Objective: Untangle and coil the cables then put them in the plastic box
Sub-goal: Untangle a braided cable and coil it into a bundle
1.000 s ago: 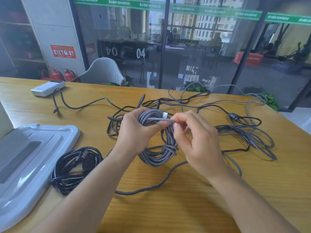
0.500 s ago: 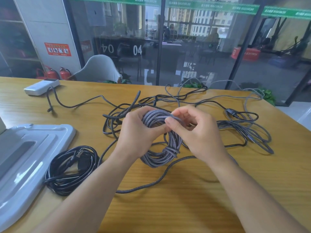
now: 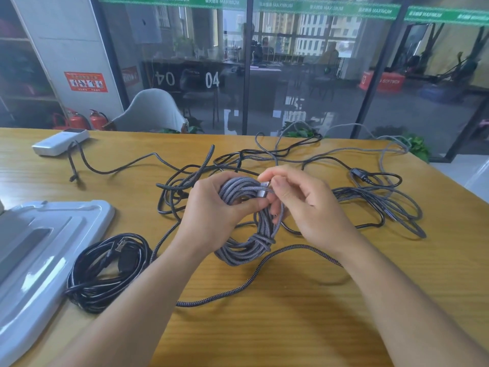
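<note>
A coil of grey braided cable [image 3: 246, 242] hangs above the wooden table [image 3: 291, 300]. My left hand [image 3: 211, 215] grips the top of the coil. My right hand [image 3: 309, 205] pinches the cable's metal plug end [image 3: 263, 190] against the coil's top. A loose grey braided strand [image 3: 238, 287] trails across the table below. Behind my hands lies a tangle of black and grey cables [image 3: 370, 202]. A black cable coil [image 3: 105, 268] rests at the left beside the grey plastic lid [image 3: 39, 260].
A white power bank [image 3: 59, 142] sits at the far left with a black cable running from it. A glass wall and a white chair [image 3: 153, 109] stand beyond the table's far edge. The table's right edge slants away near the tangle.
My right hand has brought the cable's plug end up over the top of the coil. The left hand keeps hold of the coil.
</note>
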A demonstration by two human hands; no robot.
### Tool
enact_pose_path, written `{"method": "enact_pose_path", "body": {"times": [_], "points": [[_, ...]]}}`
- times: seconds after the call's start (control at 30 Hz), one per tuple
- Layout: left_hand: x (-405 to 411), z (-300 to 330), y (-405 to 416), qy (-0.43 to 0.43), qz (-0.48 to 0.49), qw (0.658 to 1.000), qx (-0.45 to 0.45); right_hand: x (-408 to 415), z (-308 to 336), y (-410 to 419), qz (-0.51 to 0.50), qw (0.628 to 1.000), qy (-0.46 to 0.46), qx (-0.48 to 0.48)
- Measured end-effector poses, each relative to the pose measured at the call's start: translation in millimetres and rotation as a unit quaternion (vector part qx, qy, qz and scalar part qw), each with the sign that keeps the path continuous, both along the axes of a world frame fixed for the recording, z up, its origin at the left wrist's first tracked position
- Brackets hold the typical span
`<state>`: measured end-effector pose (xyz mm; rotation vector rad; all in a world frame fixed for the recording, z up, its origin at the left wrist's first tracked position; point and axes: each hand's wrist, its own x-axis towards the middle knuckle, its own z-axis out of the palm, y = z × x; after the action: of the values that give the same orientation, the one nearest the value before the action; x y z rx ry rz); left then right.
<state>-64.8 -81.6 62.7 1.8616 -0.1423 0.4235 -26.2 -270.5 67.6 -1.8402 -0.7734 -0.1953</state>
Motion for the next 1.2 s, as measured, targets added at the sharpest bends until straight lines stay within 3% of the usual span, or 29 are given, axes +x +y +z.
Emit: {"method": "enact_pose_path", "body": {"times": [0.1, 0.2, 0.33, 0.43, 0.5, 0.6, 0.73, 0.77, 0.83, 0.9, 0.97, 1.03, 1.2], "points": [[-1.1, 0.2, -1.6, 0.009, -0.01, 1.0, 0.02, 1.5, 2.3, -0.5, -0.005, 0.999, 0.047, 0.008], [-0.2, -2.0, -0.2, 0.018, -0.016, 0.999, 0.028, 6.3, 4.6, -5.9, -0.008, 0.997, 0.063, -0.051], [-0.4, -1.9, 0.0, 0.017, -0.035, 0.999, 0.033, 8.1, 3.2, -10.6, -0.009, 0.994, 0.032, -0.103], [0.7, 0.3, 4.2, 0.014, -0.026, 0.998, -0.061, 8.6, -1.0, -8.3, -0.053, 0.998, 0.024, -0.015], [3.8, 0.2, 9.7, 0.033, -0.018, 0.988, -0.147, 8.7, -3.4, -3.4, -0.066, 0.991, 0.083, 0.077], [4.2, 1.7, 11.6, 0.042, -0.025, 0.978, -0.203, 8.1, -6.1, 8.5, -0.087, 0.962, 0.186, 0.181], [5.1, -2.1, 12.4, 0.05, -0.02, 0.971, -0.234, 7.2, -9.2, 12.8, -0.08, 0.949, 0.244, 0.184], [5.6, -3.8, 12.2, 0.052, -0.013, 0.971, -0.233, 7.2, -10.5, 11.4, -0.09, 0.959, 0.215, 0.162], [6.2, -6.0, 9.7, 0.053, -0.006, 0.972, -0.228, 7.6, -14.6, 7.8, -0.145, 0.984, 0.071, 0.078], [5.4, -6.0, 6.3, 0.053, -0.004, 0.973, -0.226, 7.3, -19.2, 6.3, -0.198, 0.974, -0.105, -0.013], [4.7, -5.0, 5.1, 0.048, -0.007, 0.972, -0.23, 5.4, -21.1, 7.7, -0.222, 0.952, -0.201, -0.068], [3.9, -3.8, 4.8, 0.048, -0.008, 0.97, -0.24, 2.1, -20.9, 9.3, -0.212, 0.951, -0.208, -0.085], [1.1, -0.5, 1.9, 0.059, -0.057, 0.97, -0.23, -2.9, -16.8, 14.2, -0.108, 0.985, -0.108, -0.086]]}}
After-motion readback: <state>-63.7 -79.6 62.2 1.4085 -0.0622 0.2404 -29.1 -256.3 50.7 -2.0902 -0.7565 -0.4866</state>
